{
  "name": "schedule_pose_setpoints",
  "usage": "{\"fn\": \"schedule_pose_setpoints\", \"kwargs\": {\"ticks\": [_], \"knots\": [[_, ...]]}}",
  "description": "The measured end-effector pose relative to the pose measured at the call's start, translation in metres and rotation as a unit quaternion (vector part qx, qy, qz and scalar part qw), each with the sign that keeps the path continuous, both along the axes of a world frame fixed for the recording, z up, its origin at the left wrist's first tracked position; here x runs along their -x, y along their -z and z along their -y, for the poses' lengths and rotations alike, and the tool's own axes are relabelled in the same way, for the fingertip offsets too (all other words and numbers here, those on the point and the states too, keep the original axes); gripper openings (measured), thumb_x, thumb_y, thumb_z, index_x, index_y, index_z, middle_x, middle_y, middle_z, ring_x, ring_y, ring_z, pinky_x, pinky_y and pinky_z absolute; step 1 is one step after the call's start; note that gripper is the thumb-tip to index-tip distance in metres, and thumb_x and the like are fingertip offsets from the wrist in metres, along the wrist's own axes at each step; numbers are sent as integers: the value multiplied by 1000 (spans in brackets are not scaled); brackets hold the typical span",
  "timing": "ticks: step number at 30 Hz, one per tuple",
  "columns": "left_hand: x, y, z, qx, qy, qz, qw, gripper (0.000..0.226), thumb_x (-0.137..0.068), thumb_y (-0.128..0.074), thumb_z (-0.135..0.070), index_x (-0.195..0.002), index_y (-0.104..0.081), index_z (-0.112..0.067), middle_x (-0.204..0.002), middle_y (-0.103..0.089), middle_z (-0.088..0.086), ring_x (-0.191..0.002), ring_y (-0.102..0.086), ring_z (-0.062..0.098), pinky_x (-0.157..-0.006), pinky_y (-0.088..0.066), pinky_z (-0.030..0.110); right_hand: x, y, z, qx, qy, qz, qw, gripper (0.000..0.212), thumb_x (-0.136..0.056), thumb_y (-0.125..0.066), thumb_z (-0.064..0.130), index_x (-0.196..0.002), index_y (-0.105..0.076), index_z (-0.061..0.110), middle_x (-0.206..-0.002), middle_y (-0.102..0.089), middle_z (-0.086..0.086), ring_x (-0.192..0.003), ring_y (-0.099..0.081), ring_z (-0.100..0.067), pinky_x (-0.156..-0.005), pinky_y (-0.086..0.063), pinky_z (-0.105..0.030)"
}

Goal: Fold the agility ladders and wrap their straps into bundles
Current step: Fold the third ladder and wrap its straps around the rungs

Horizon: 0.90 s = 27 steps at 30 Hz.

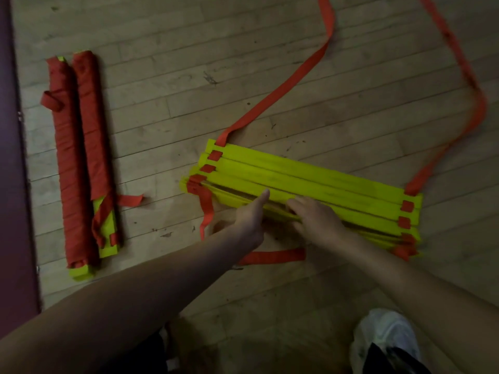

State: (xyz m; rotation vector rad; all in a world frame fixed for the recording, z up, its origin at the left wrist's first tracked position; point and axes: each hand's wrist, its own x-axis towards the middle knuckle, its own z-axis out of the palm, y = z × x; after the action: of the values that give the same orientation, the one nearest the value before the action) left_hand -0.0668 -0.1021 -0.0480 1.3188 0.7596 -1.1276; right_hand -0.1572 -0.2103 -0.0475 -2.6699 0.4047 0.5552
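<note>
A stack of yellow ladder rungs (310, 176) lies fanned out on the wooden floor at centre right, linked by red straps. My left hand (249, 221) holds the stack's near edge, thumb laid on top. My right hand (317, 217) rests on the rungs beside it, fingers stretched over them. Two long red straps run away from the stack's far corners, one on the left (283, 87) and one on the right (469, 76). A short strap end (272, 256) lies under my forearms. Two bundles wrapped in red strap (67, 157) (91, 130) lie side by side at the left.
A dark red edge (10, 157) runs along the left side of the floor, next to the bundles. My white shoe (383, 336) stands at the bottom right. Bare wooden floor (167, 76) separates the bundles from the stack.
</note>
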Motion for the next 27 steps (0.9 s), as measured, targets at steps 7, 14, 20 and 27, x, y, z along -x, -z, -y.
{"fn": "schedule_pose_setpoints", "kwargs": {"ticks": [7,14,20,27], "knots": [[-21,10,-19,-10,-31,-30,999,12,-94,-52,-5,-106,-56,-5,-99,-60,17,-85,-60,27,-78,-50,38,-7,-2,-24,-51,57,66,995,25,-93,-56,40,-86,-58,16,-93,-65,-6,-92,-60,-27,-64,-36,-33],[-17,15,-24,16,-27,-9,999,35,-95,-45,2,-129,-51,-3,-129,-58,17,-106,-57,31,-87,-46,46,5,16,-7,-83,154,-19,984,40,-94,-58,28,-127,-48,7,-123,-51,-12,-118,-48,-29,-95,-39,-36],[-21,12,-26,62,-96,-33,993,29,-93,-48,-5,-121,-56,-6,-124,-62,18,-108,-59,34,-87,-47,48,3,13,-15,-167,211,36,962,16,-91,-63,20,-98,-60,6,-97,-54,-7,-92,-56,-27,-82,-47,-40],[-24,8,-19,88,-32,-37,995,33,-93,-60,-25,-119,-60,-5,-110,-69,15,-87,-67,25,-67,-53,37,4,-7,-30,-164,102,134,972,8,-86,-68,13,-87,-66,5,-88,-62,-10,-85,-59,-25,-70,-38,-26]]}}
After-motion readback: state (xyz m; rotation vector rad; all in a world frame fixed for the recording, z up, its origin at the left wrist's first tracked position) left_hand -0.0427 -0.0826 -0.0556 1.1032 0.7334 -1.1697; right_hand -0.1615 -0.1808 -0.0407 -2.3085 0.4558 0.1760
